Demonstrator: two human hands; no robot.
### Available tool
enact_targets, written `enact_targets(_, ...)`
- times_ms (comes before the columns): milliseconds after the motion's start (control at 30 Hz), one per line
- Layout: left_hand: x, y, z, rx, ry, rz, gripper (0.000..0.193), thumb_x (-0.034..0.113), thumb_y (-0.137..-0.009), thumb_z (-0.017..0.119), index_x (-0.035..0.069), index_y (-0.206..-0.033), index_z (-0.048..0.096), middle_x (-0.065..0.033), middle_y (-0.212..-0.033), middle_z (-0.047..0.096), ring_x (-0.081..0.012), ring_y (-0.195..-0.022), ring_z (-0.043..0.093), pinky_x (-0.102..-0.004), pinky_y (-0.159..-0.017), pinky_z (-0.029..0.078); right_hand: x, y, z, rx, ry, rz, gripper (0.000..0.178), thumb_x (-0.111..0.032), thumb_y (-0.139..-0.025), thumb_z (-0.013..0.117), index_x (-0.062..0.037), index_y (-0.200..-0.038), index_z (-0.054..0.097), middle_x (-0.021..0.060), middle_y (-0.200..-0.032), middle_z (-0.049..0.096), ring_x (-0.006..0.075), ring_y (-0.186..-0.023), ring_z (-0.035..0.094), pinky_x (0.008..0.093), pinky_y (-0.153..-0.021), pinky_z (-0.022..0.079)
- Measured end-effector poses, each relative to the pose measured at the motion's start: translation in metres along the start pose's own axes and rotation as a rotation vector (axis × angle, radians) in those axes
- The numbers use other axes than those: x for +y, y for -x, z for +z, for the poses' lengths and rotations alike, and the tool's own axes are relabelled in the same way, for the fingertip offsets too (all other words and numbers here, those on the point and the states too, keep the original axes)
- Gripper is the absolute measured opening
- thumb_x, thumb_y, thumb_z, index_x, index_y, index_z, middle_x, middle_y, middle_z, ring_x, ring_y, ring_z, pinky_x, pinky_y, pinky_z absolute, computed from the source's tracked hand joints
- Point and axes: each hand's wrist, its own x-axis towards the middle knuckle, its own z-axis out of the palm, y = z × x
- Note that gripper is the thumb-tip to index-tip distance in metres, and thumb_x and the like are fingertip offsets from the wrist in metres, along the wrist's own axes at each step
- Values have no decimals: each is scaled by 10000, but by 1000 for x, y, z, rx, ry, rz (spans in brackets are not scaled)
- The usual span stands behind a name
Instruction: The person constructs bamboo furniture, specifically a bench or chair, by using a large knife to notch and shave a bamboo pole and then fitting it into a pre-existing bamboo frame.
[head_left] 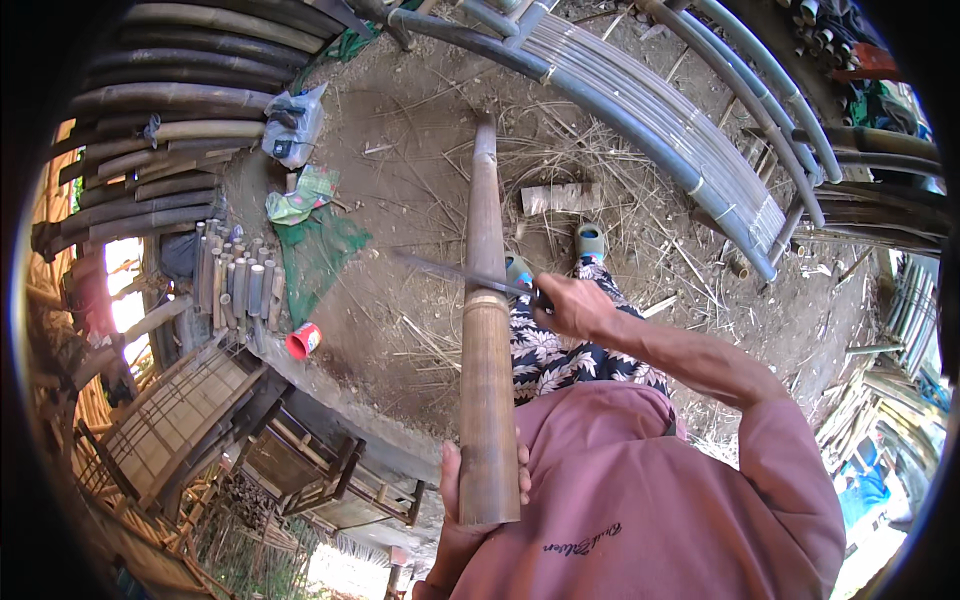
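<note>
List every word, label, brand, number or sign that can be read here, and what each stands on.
Pink shirt: one line of dark script lettering; I don't copy out its wording.
Red container on the ground: pale marking, too small to read.
Green-and-white bag: any print is too small to tell.
Bamboo pole and bladed tool: no lettering visible.

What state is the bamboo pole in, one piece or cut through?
One piece, it seems: the bamboo pole runs in line on both sides of the blade, with no gap visible. Cut depth: cannot tell.
</note>
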Motion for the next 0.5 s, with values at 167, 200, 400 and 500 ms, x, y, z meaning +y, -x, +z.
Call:
enact_targets(167, 3, 3, -5, 58, -77, 3, 859, 668, -915, 364, -79, -1340, 383, -210, -1010, 591, -322, -851, 650, -394, -667, 585, -12, 12, 1, -46, -69, -350, 300, -226, -805, 665, -85, -1025, 516, 140, -866, 607, 348, -703, 635, 462, -584, 524)
enact_targets(200, 3, 0, 0, 63, -45, -17, 842, 652, -922, 359, -80, -1338, 386, -213, -1010, 593, -330, -859, 656, -396, -673, 587, -2, 5, 4, -53, 17, -136, 295, -232, -810, 659, -83, -1020, 515, 143, -868, 611, 349, -710, 638, 462, -579, 523)
enact_targets(400, 3, -1, 4, 80, -59, 3, 799, 601, -927, 345, -83, -1335, 401, -216, -1024, 599, -351, -905, 640, -424, -703, 582, -13, 19, 13, 1, -109, -535, 302, -250, -786, 694, -89, -982, 533, 106, -822, 610, 310, -725, 649, 430, -590, 528)
enact_targets(500, 5, -6, -24, -131, 72, -28, 853, 659, -915, 337, -63, -1367, 372, -247, -1089, 587, -366, -918, 631, -449, -724, 580, 0, -3, 7, 43, 5, -35, 252, -217, -818, 635, -66, -992, 532, 151, -818, 624, 365, -650, 634, 453, -567, 521)
